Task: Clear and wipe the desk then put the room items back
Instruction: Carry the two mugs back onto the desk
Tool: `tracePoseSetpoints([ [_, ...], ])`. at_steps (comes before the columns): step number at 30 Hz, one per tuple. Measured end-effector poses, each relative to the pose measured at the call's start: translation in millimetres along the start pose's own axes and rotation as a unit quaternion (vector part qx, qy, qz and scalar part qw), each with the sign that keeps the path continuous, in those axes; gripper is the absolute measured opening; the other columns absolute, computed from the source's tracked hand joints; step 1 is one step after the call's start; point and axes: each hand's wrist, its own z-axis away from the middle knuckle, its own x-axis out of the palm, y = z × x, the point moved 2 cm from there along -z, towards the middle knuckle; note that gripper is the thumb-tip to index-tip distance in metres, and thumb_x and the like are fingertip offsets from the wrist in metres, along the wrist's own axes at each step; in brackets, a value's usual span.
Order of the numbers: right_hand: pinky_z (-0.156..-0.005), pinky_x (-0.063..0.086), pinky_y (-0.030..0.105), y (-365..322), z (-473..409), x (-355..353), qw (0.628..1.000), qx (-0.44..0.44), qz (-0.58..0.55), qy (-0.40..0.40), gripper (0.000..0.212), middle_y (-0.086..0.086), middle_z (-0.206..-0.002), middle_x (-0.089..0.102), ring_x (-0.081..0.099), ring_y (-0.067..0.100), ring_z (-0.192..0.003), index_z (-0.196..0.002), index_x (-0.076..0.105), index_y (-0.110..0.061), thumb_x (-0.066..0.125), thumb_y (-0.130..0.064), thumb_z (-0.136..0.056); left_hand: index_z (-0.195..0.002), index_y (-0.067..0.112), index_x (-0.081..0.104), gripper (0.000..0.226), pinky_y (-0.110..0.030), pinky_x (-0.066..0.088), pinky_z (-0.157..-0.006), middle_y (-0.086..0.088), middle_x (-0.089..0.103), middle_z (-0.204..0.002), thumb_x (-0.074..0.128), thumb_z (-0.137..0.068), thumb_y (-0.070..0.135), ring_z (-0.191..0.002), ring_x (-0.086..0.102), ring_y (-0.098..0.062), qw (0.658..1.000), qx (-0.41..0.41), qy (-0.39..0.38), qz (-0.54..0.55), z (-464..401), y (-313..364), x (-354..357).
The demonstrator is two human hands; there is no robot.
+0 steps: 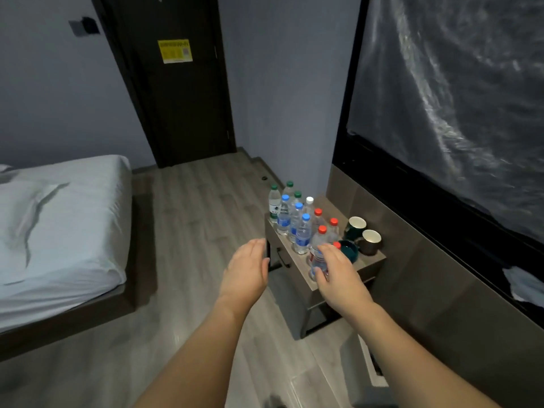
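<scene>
Right hand [338, 269] grasps a red-capped bottle [318, 254] on the bench [365, 269]; left hand [247, 266] released. Bottle likely light, slick: hold mid-body.

Bottles [303, 237] are clear glossy plastic, mugs [371, 241] look like glazed ceramic. Matt wood-grain surface [374, 259] and floor [206, 219], soft white cloth on the bed [59, 225], crinkly shiny plastic sheet [456, 98].

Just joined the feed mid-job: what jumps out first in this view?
A tight cluster of water bottles with green, blue, white and red caps crowds the small desk by the wall, with two mugs behind them. The right hand grips the nearest red-capped bottle; the left hand hovers open beside the desk.
</scene>
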Motion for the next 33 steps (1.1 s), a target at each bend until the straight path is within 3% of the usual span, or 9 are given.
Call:
tracePoseSetpoints([
  [4,-0.115,0.022,0.027,-17,-81,24,1.000,-0.004,-0.020,-0.009,0.053,-0.001,-0.152,0.035,0.031,0.014,-0.140,-0.148,0.035,-0.018,0.050,-0.024,-0.097,-0.146,0.011,0.041,0.048,-0.031,0.028,-0.115,-0.005,0.046,-0.147,0.046,-0.101,0.028,-0.137,0.040,-0.020,0.999,-0.005,-0.007,-0.045,-72,-50,-17],
  [8,-0.116,0.023,0.028,-37,-157,40,0.999,-0.012,-0.039,-0.011,0.052,0.001,-0.153,0.035,0.031,0.016,-0.141,-0.147,0.037,-0.016,0.049,-0.021,-0.096,-0.143,0.010,0.044,0.045,-0.031,0.031,-0.112,-0.006,0.048,-0.146,0.047,-0.101,0.027,-0.137,0.041,-0.020,0.997,-0.067,0.039,-0.027,-144,-94,-36],
  [10,-0.114,0.021,0.025,-39,-186,45,0.999,0.007,-0.046,-0.009,0.052,0.000,-0.153,0.035,0.031,0.015,-0.141,-0.147,0.037,-0.016,0.048,-0.020,-0.096,-0.142,0.010,0.045,0.045,-0.033,0.032,-0.112,-0.007,0.048,-0.145,0.047,-0.101,0.027,-0.136,0.042,-0.022,0.996,-0.078,0.022,-0.021,-174,-112,-30],
  [15,-0.113,0.025,0.026,-7,-249,47,0.989,0.113,-0.070,0.057,0.050,0.001,-0.149,0.040,0.037,0.017,-0.136,-0.143,0.042,-0.014,0.051,-0.016,-0.094,-0.142,0.010,0.045,0.045,-0.034,0.035,-0.111,-0.009,0.048,-0.145,0.047,-0.100,0.025,-0.133,0.045,-0.024,0.998,0.007,-0.066,-0.011,-275,-129,9],
  [18,-0.107,0.029,0.023,19,-257,28,0.964,0.214,-0.083,0.133,0.046,0.001,-0.140,0.046,0.043,0.019,-0.129,-0.139,0.045,-0.014,0.053,-0.016,-0.094,-0.140,0.008,0.047,0.045,-0.034,0.036,-0.109,-0.010,0.051,-0.142,0.050,-0.098,0.021,-0.130,0.048,-0.026,0.989,0.099,-0.109,0.000,-343,-104,29],
  [21,-0.103,0.042,0.033,45,-251,7,0.931,0.303,-0.078,0.189,0.044,0.001,-0.133,0.051,0.050,0.020,-0.120,-0.135,0.047,-0.018,0.053,-0.018,-0.092,-0.136,0.006,0.051,0.043,-0.034,0.037,-0.106,-0.013,0.054,-0.139,0.053,-0.095,0.017,-0.127,0.051,-0.028,0.982,0.133,-0.127,0.045,-402,-65,52],
  [26,-0.111,0.028,0.029,100,-236,-14,0.875,0.413,-0.043,0.248,0.046,0.006,-0.141,0.048,0.042,0.022,-0.132,-0.138,0.046,-0.011,0.055,-0.018,-0.094,-0.140,0.006,0.048,0.047,-0.033,0.035,-0.107,-0.013,0.051,-0.142,0.055,-0.096,0.021,-0.131,0.047,-0.028,0.949,0.220,-0.214,0.076,-445,20,110],
  [29,-0.115,0.026,0.031,142,-238,-13,0.844,0.471,-0.048,0.251,0.053,0.006,-0.149,0.041,0.036,0.021,-0.138,-0.144,0.039,-0.011,0.055,-0.023,-0.095,-0.148,0.015,0.039,0.056,-0.033,0.033,-0.112,-0.006,0.043,-0.150,0.054,-0.096,0.029,-0.137,0.042,-0.022,0.923,0.279,-0.263,0.046,-462,59,149],
  [33,-0.116,0.025,0.032,200,-262,-3,0.810,0.522,-0.097,0.248,0.061,0.007,-0.152,0.036,0.032,0.023,-0.140,-0.147,0.034,-0.011,0.057,-0.027,-0.093,-0.152,0.022,0.029,0.065,-0.034,0.033,-0.113,0.002,0.034,-0.156,0.055,-0.095,0.037,-0.140,0.037,-0.019,0.900,0.296,-0.319,-0.010,-494,92,199],
])
